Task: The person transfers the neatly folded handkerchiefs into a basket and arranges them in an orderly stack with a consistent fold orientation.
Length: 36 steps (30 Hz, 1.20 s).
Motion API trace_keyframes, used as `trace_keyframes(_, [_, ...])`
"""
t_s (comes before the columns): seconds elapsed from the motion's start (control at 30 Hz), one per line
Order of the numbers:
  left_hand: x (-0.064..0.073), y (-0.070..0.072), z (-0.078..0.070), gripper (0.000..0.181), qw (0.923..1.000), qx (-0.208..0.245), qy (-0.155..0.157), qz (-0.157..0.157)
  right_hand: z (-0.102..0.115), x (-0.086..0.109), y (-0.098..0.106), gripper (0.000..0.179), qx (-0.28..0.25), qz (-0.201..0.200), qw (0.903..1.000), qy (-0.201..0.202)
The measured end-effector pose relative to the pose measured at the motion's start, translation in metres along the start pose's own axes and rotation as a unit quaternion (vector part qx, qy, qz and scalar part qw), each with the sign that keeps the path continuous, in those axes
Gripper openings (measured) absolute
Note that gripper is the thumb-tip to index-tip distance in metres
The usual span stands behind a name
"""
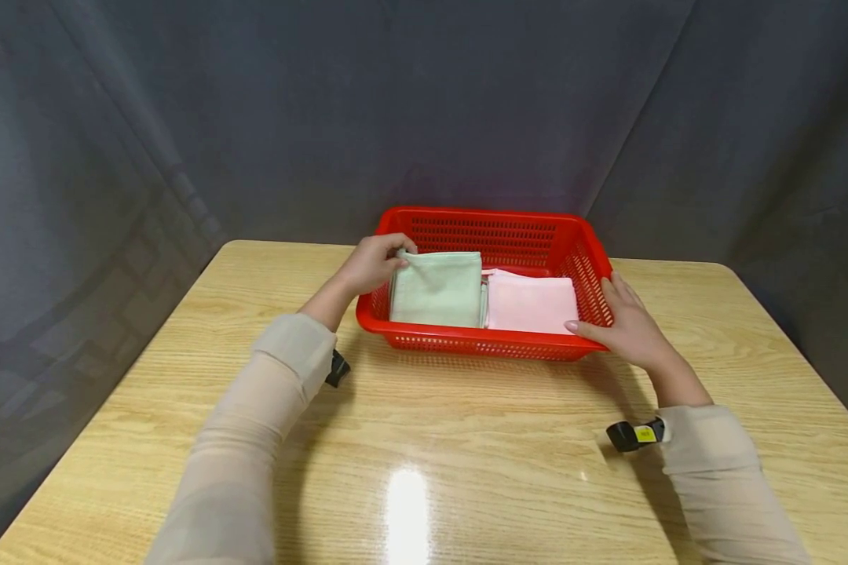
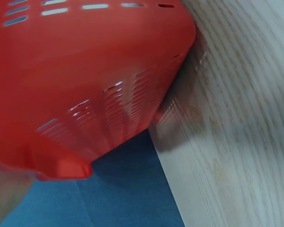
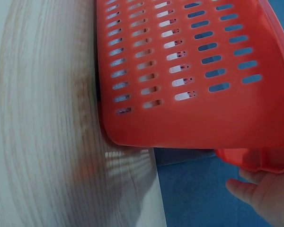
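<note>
A red plastic basket (image 1: 466, 336) with slotted walls stands on the wooden table. Inside it, a folded pale green cloth (image 1: 436, 290) lies on the left, beside a folded pink cloth (image 1: 531, 304) on the right. Reaching over the left rim, my left hand (image 1: 376, 263) pinches the upper left corner of the green cloth. My right hand (image 1: 625, 323) grips the basket's right rim near the front corner, thumb over the rim and fingers along the outside. In the right wrist view, part of that hand (image 3: 270, 198) shows below the rim.
The light wooden table (image 1: 466, 439) extends on both sides and in front of the basket. Dark grey curtains (image 1: 424, 110) hang behind the table and along its sides. A black device (image 1: 632, 435) is strapped at the right wrist.
</note>
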State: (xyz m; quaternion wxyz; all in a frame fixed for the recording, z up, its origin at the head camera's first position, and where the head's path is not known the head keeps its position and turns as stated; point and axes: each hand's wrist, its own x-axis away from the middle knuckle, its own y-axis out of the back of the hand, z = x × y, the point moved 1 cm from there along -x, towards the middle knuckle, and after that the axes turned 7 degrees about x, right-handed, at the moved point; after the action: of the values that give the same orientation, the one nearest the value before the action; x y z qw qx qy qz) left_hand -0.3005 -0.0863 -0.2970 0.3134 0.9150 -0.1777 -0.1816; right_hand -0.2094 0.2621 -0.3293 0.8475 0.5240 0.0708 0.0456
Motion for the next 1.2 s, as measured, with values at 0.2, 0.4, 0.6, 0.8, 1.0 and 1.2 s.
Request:
trace_keyframes(0.2, [-0.004,-0.005,0.001,0.014,0.9995,-0.03,-0.012,0.004,0.001,0.001,0.001,0.098,-0.001,-0.001,1.0,0.001])
trace_keyframes(0.4, [-0.008,-0.009,0.004,0.014,0.998,-0.058,-0.026,0.003,0.001,0.0,0.001,0.098,0.002,-0.001,1.0,0.002])
trace_keyframes(0.6, [-0.012,-0.013,0.005,0.016,0.9963,-0.082,-0.02,0.018,0.0,0.0,0.0,0.098,0.0,0.0,1.0,0.002])
trace_keyframes(0.8, [-0.014,-0.017,0.005,0.019,0.9925,-0.117,-0.014,0.033,-0.001,0.001,0.0,0.098,0.002,0.001,1.0,-0.002])
trace_keyframes(1.0, [-0.015,-0.022,0.003,0.024,0.9825,-0.177,-0.017,0.055,0.0,0.0,0.001,0.098,0.002,0.003,1.0,-0.005])
trace_keyframes(1.2, [-0.017,-0.026,0.002,0.026,0.9731,-0.216,0.006,0.081,0.0,0.0,0.001,0.099,0.0,0.004,1.0,-0.009])
